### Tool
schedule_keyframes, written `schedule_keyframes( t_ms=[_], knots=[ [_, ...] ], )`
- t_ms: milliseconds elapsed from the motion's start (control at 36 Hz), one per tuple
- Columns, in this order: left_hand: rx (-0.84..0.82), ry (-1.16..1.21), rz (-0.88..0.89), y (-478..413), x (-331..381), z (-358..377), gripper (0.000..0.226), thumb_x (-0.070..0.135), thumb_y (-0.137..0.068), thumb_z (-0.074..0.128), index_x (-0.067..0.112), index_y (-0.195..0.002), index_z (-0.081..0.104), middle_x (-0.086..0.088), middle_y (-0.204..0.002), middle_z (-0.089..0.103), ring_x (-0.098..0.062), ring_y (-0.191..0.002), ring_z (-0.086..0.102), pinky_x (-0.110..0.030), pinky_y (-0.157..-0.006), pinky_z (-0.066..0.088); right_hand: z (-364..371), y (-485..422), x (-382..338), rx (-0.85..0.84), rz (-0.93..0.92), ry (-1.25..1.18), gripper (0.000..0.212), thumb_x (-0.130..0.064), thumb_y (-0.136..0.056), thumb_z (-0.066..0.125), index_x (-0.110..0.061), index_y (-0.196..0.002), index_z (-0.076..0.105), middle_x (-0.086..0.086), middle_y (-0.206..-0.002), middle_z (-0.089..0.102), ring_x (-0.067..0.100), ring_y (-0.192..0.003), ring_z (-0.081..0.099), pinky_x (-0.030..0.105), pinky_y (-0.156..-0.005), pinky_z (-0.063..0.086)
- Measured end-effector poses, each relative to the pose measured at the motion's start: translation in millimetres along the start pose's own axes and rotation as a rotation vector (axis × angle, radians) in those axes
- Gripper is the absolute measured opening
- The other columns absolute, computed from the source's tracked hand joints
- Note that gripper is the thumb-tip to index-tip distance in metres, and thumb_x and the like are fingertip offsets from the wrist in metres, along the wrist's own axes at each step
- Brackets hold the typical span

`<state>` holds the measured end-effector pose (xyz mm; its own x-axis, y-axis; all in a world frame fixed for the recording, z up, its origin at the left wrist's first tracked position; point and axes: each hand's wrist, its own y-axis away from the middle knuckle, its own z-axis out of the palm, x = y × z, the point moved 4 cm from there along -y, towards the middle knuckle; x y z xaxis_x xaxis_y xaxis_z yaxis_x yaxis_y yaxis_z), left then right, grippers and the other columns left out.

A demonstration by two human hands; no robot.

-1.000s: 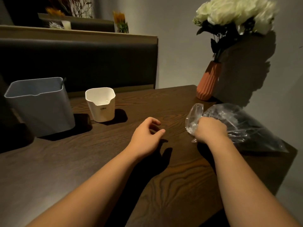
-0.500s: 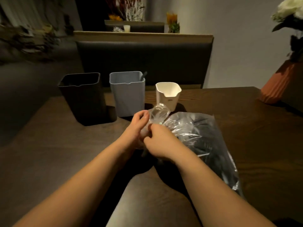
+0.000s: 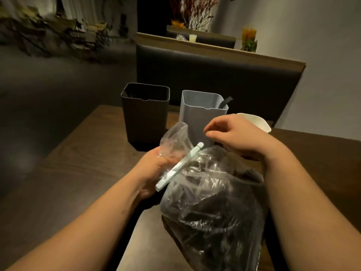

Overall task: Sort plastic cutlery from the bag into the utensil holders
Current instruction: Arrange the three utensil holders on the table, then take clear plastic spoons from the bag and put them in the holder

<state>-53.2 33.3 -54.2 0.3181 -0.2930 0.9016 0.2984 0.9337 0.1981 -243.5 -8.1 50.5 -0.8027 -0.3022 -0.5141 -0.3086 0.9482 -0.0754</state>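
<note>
A clear plastic bag [image 3: 213, 208] full of dark cutlery lies on the wooden table in front of me. A pale clip bar [image 3: 179, 166] lies across its gathered neck. My left hand [image 3: 156, 169] grips the neck of the bag and the clip. Just above the bag hovers my right hand [image 3: 232, 133], fingers loosely curled and holding nothing. Behind the bag stand three holders: a black one [image 3: 145, 114], a grey one [image 3: 203, 112] with a dark handle sticking out, and a white one [image 3: 256, 121] partly hidden by my right hand.
The dark wooden table [image 3: 82, 173] ends at its left edge close to the black holder. A dark padded bench back [image 3: 214, 71] rises behind the holders. Further back a ledge carries flowers [image 3: 249, 39] and a small candle.
The bag was dragged from the right side to the middle of the table. My left hand took hold of its neck, and my right hand let go and lifted above it.
</note>
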Motion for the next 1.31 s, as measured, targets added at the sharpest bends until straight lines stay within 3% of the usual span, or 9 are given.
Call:
schedule_keyframes(
  t_ms=[111,250,361,444,583,806,1056,1167,1306],
  knots=[
    [-0.031,0.141,-0.064,-5.4,-2.2,1.1,0.032,-0.008,-0.088,0.054,-0.008,-0.116,0.068,-0.031,-0.113,0.069,-0.034,-0.087,0.073,-0.039,-0.075,0.062,20.0,-20.0,7.5,-0.058,0.025,-0.031,0.014,-0.021,-0.097,0.062,-0.022,-0.101,0.076,-0.007,-0.092,0.074,0.01,-0.086,0.067,0.033,-0.087,0.054],
    [-0.012,0.187,-0.025,-10.4,-2.1,-4.1,0.024,0.0,-0.086,0.06,-0.008,-0.107,0.068,-0.026,-0.098,0.07,-0.031,-0.077,0.072,-0.037,-0.065,0.062,37.7,-23.4,19.2,-0.084,0.062,-0.225,0.034,-0.041,-0.101,0.052,-0.023,-0.091,0.079,0.012,-0.088,0.074,0.021,-0.074,0.063,0.045,-0.078,0.051],
    [-0.055,0.096,0.024,-11.5,-3.0,-1.4,0.018,0.012,-0.085,0.07,0.002,-0.099,0.074,-0.027,-0.095,0.071,-0.032,-0.084,0.071,-0.041,-0.079,0.061,35.8,-22.2,23.0,-0.119,-0.001,-0.252,0.025,-0.04,-0.09,0.068,-0.018,-0.086,0.079,0.009,-0.086,0.076,0.03,-0.089,0.07,0.047,-0.09,0.054],
    [-0.064,-0.036,0.061,-13.6,-6.0,1.3,0.058,0.004,-0.074,0.077,-0.013,-0.124,0.055,-0.043,-0.122,0.055,-0.041,-0.101,0.062,-0.057,-0.097,0.05,39.4,-23.3,28.2,-0.091,0.016,-0.405,0.024,-0.036,-0.086,0.074,-0.014,-0.077,0.079,0.011,-0.078,0.073,0.022,-0.074,0.063,0.045,-0.084,0.054],
    [-0.013,-0.113,0.125,-14.3,-5.4,-7.4,0.057,0.001,-0.064,0.078,-0.001,-0.117,0.06,-0.018,-0.105,0.068,-0.033,-0.095,0.068,-0.048,-0.087,0.056,50.3,-23.4,28.0,-0.094,0.149,-0.626,0.026,-0.027,-0.084,0.077,-0.013,-0.062,0.075,0.019,-0.075,0.057,0.026,-0.074,0.051,0.039,-0.074,0.042],
    [0.008,-0.026,0.17,-10.1,-1.8,-7.8,0.065,-0.006,-0.06,0.075,-0.011,-0.118,0.047,-0.011,-0.089,0.07,-0.026,-0.08,0.069,-0.037,-0.069,0.061,50.7,-24.7,24.7,-0.087,0.232,-0.707,0.027,-0.032,-0.077,0.079,-0.012,-0.061,0.073,0.013,-0.07,0.065,0.026,-0.073,0.057,0.041,-0.078,0.048],
    [-0.04,0.007,0.23,-13.2,3.2,-12.6,0.07,0.001,-0.069,0.076,0.005,-0.135,0.052,-0.026,-0.128,0.063,-0.042,-0.119,0.062,-0.057,-0.102,0.05,39.1,-21.5,20.1,-0.013,0.14,-0.764,0.017,-0.021,-0.082,0.076,-0.008,-0.072,0.07,0.001,-0.066,0.071,0.009,-0.062,0.067,0.019,-0.064,0.052],
    [-0.034,0.132,0.245,-10.1,8.3,-15.2,0.083,0.015,-0.059,0.09,-0.002,-0.131,0.05,-0.023,-0.121,0.065,-0.038,-0.106,0.065,-0.055,-0.096,0.05,39.3,-19.0,10.4,-0.16,0.072,-0.844,0.015,-0.02,-0.069,0.077,-0.01,-0.077,0.069,0.009,-0.082,0.071,0.023,-0.082,0.068,0.034,-0.086,0.056],
    [-0.218,0.334,0.255,-5.8,12.7,-12.5,0.085,0.042,-0.059,0.094,0.009,-0.128,0.057,-0.018,-0.129,0.061,-0.037,-0.12,0.058,-0.054,-0.102,0.048,32.5,-10.0,-13.0,-0.078,0.004,-0.888,0.012,-0.008,-0.073,0.078,-0.008,-0.076,0.067,0.009,-0.077,0.067,0.016,-0.07,0.063,0.02,-0.06,0.052]
  ],
)
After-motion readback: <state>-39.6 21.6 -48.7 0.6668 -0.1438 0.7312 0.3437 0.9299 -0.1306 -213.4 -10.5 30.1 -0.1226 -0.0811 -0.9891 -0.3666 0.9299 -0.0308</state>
